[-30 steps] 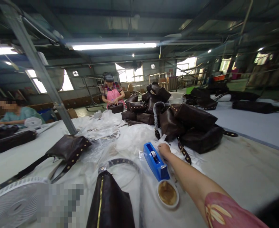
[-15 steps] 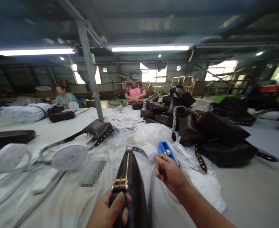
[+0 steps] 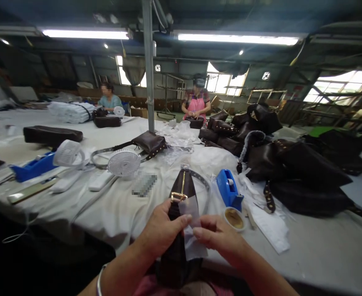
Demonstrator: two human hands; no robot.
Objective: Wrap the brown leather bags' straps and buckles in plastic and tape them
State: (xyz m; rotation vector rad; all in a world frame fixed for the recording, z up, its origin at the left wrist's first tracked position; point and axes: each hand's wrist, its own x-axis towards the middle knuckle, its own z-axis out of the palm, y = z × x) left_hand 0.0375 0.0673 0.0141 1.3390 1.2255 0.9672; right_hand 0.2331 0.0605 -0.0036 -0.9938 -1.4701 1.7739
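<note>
At the near edge of a white-cloth-covered table (image 3: 319, 246), the left hand (image 3: 157, 230) clasps a gold-buckled dark-brown leather bag (image 3: 173, 263), thumb on a translucent white sheet (image 3: 194, 246) that the right hand (image 3: 220, 236) pinches, with a blue plastic tape dispenser (image 3: 226, 192) beyond and heaped dark-brown bags (image 3: 310, 164) farther off.

Overall dim; overhead tubes (image 3: 238, 39) and back windows (image 3: 219, 83) glare white, ceiling (image 3: 261, 16) dark and soft, deep shadow below tabletop (image 3: 331, 253), wide-angle stretch toward edges.
</note>
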